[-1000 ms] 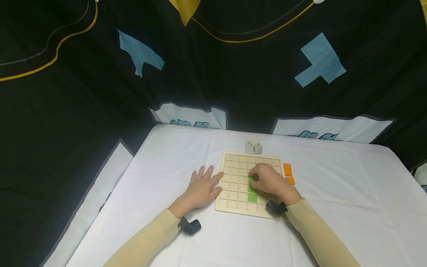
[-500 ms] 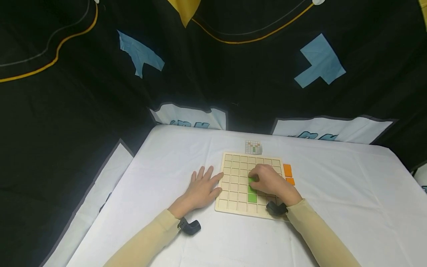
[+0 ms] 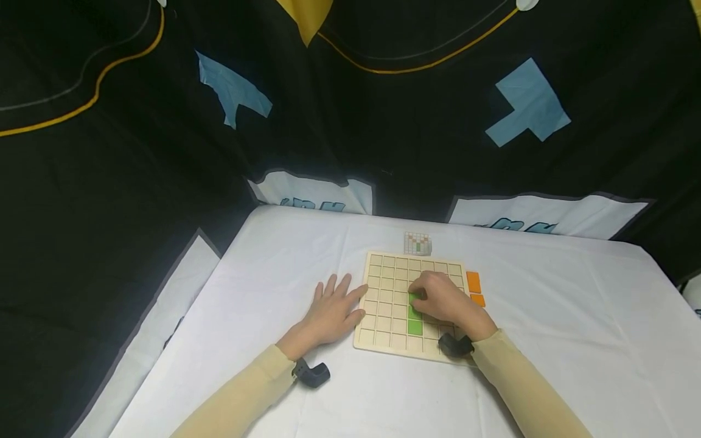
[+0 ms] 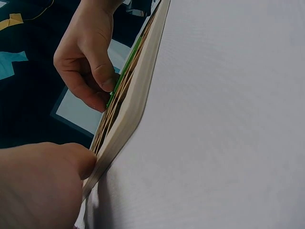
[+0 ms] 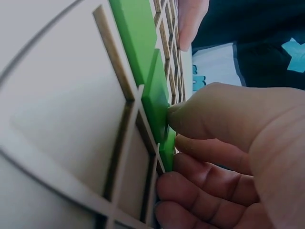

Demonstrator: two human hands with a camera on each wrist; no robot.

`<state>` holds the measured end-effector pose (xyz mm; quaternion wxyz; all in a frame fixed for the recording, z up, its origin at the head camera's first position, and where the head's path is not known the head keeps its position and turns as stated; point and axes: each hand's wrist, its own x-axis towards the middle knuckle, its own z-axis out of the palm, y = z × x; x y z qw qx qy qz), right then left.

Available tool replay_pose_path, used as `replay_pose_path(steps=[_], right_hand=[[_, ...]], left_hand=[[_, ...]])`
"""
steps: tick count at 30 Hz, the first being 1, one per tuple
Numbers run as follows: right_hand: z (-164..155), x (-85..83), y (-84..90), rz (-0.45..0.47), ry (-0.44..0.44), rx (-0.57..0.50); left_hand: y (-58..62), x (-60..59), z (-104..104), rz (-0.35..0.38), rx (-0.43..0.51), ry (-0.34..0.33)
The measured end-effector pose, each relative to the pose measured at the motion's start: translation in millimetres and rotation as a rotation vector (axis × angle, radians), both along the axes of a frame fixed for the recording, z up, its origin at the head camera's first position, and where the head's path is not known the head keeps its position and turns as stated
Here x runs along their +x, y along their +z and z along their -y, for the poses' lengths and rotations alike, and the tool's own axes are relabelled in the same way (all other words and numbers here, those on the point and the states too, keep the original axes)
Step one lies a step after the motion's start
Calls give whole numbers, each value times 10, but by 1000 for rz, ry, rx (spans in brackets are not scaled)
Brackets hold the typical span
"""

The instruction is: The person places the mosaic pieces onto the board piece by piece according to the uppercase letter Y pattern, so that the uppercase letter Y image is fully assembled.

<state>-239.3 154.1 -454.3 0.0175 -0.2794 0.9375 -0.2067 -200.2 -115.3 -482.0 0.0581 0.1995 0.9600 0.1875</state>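
A pale wooden board with a grid of raised ridges lies on the white table. Green square tiles sit in one column of its cells. Over the upper end of that column, my right hand bends its thumb and index finger onto a green tile, gripping it between them. The thumb overlaps the neighbouring tile, which stands slightly tilted above its cell. My left hand lies spread at the board's left edge, index finger and thumb touching the rim. My right hand hides part of the grid.
Two orange pieces lie just beyond the board's right edge. A small card printed with a coloured grid pattern lies behind the board. Past the table hangs a black curtain with blue patches.
The camera view has shifted very slightly. Both hands and the tiles keep almost the same positions, with my right hand still at the upper green tile.
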Motion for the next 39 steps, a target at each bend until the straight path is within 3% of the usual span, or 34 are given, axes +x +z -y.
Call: replay_pose_path(steps=[39], right_hand=[[-16, 40, -49, -52, 18, -35]], left_hand=[[6, 13, -2, 3, 5, -3]])
